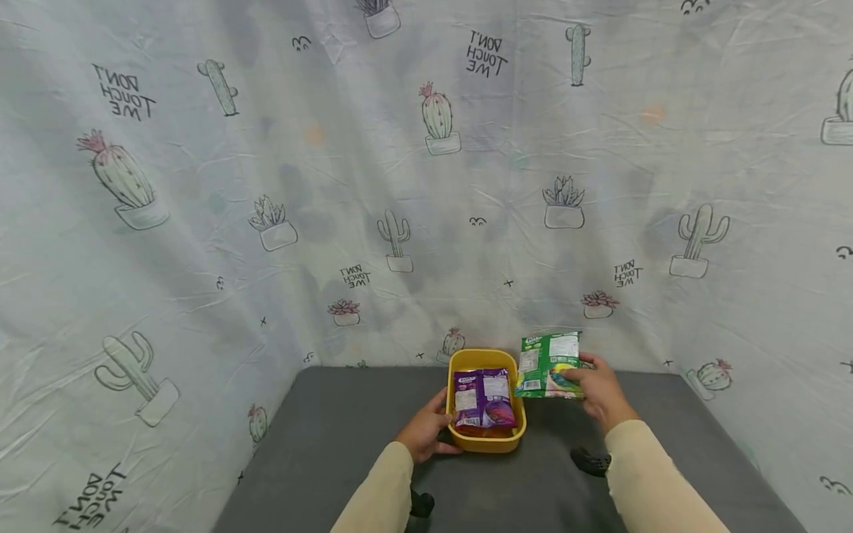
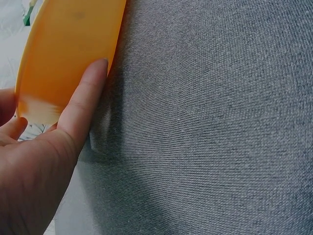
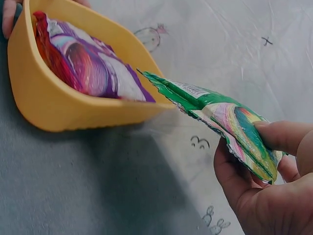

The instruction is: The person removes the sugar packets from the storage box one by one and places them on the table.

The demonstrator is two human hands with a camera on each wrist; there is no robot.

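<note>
1. Head view: the left hand grips the yellow bin at its near corner, with the bin standing on the tabletop just inward of that hand. The purple packet lies in the bin, beyond the left fingertips. The right hand pinches the green packet, which sticks out inward from its thumb, raised beside the bin's rim; whether the 2 touch, I cannot tell.

2. Left wrist view: 1 long digit lies along the bin's outer wall ahead of the palm, while other fingers meet the rim on the far side of it. The wall looks thin, smooth and fairly stiff, so the bin should be light and easily nudged; the corner seems a sound place to steady it.

3. Right wrist view: the thumb presses the printed face and the fingers sit beneath, at the end nearest the palm. The green packet looks light, soft and a bit slick, so a broad pinch should suit it better than the crimped edge. Past its free end, a red packet shows under the purple packet.
</note>
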